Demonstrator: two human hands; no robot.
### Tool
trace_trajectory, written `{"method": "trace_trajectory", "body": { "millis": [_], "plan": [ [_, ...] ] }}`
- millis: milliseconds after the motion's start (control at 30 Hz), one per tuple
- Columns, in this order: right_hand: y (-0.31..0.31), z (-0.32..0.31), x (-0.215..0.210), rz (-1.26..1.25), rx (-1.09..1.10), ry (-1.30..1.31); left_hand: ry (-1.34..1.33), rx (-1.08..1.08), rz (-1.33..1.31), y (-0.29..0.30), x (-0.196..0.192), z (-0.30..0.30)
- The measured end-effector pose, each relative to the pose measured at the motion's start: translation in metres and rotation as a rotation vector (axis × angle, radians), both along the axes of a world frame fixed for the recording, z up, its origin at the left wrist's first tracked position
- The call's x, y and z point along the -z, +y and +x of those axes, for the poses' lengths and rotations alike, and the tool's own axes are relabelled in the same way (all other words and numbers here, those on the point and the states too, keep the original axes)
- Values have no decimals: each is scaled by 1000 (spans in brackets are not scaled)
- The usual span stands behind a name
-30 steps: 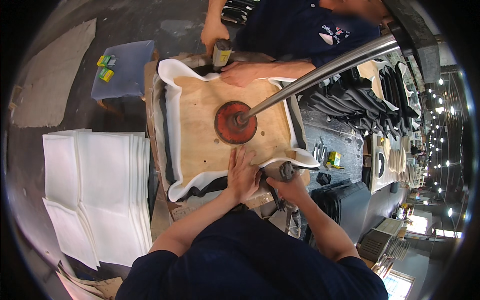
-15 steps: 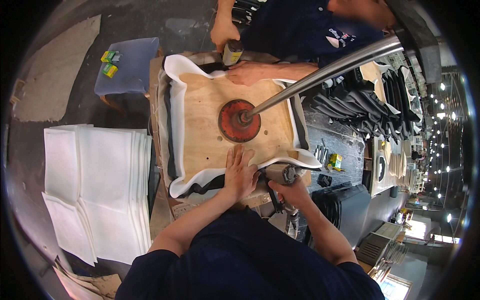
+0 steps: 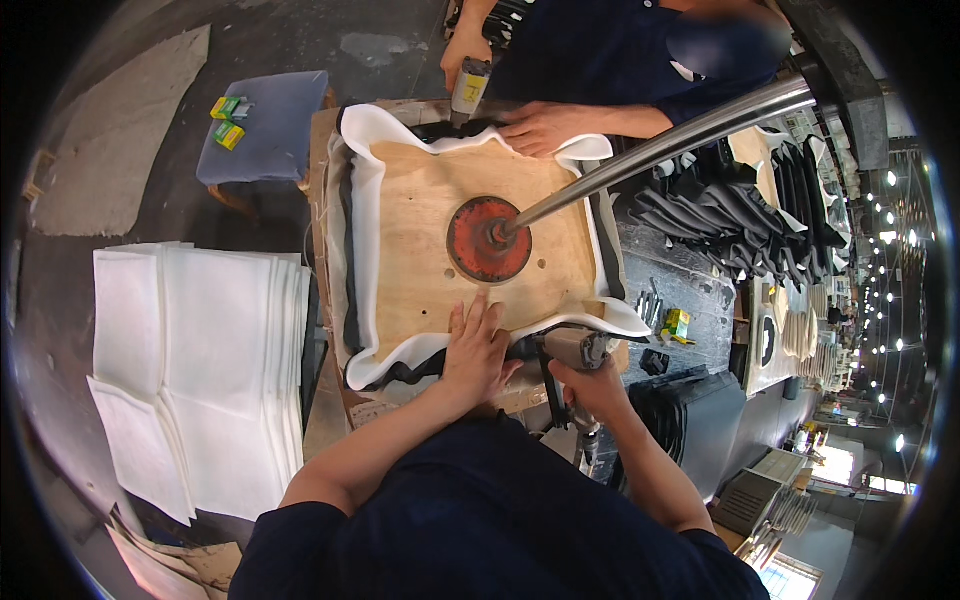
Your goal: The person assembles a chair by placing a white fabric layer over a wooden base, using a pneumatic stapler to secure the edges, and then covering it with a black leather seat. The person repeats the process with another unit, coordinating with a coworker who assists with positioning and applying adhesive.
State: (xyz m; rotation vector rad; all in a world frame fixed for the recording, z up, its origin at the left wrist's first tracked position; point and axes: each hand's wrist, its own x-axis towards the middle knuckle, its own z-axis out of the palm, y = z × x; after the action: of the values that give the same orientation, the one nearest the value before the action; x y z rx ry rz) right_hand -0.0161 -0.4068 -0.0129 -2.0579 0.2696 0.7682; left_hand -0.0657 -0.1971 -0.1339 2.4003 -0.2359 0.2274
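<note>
A square plywood panel point(image 3: 410, 240) lies with white padding point(image 3: 362, 230) and black cover material point(image 3: 352, 300) standing up around its edges. On its middle presses a round red disc point(image 3: 490, 240) at the end of a slanted metal rod point(image 3: 660, 140). My left hand point(image 3: 478, 350) lies with fingers stretched over the panel's near edge, its thumb by the black cover. My right hand point(image 3: 592, 385) grips a staple gun point(image 3: 575, 348), its head at the near edge, just right of my left hand. Whether its nose touches the cover is hidden.
Across the panel, a co-worker's hand point(image 3: 535, 128) rests on the far edge beside another staple gun point(image 3: 470, 90). White foam sheets point(image 3: 215, 340) are stacked at left, near a blue-grey padded seat point(image 3: 270, 135) with small boxes. Black covers point(image 3: 700, 205) and black panels point(image 3: 690, 410) lie right.
My left hand has slid slightly left along the near edge. Opposite, the co-worker's hand has shifted right and that person's staple gun has drawn back a little. The view has shifted slightly.
</note>
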Motion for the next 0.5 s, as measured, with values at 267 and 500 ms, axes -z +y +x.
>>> {"method": "trace_trajectory", "body": {
  "millis": [267, 500],
  "plan": [
    [1, -3, 7, -23, 10, 41, 91, 49, -65, -2, 5, 12],
    [4, 1, 6, -30, 41, 88, 122, 26, -90, -3, 5, 14]
  ]
}}
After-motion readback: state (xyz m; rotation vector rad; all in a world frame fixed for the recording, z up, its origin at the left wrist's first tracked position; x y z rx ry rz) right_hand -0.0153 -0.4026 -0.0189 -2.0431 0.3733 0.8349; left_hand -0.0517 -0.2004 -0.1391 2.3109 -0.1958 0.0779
